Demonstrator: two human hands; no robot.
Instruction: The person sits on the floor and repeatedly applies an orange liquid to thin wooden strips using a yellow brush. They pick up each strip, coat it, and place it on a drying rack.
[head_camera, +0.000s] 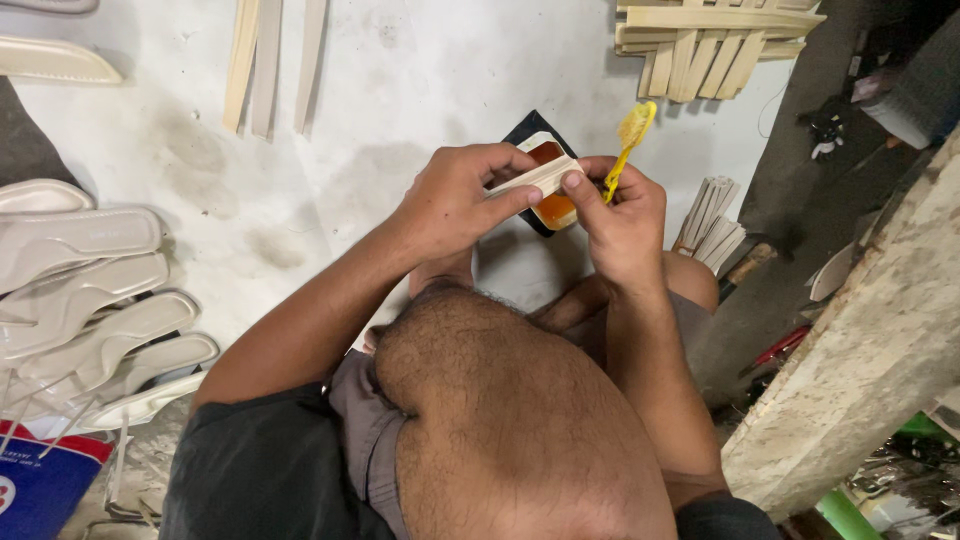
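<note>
Cream strip (535, 178) is pinched by both hands, left hand (455, 200) and right hand (622, 225), which also grips a yellow brush (628, 140). Glue tub (552, 205) sits open underneath; finished-looking soles (90, 290) are piled on the floor, with more strips (715, 45) seemingly left to do.

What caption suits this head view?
Both hands, left hand and right hand, hold a cream strip; yellow brush over glue tub.

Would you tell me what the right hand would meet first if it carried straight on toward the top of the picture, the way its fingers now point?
Probably the pale strip that the right hand already pinches; directly beyond lies the small container of orange glue, though depth is hard to judge.
</note>
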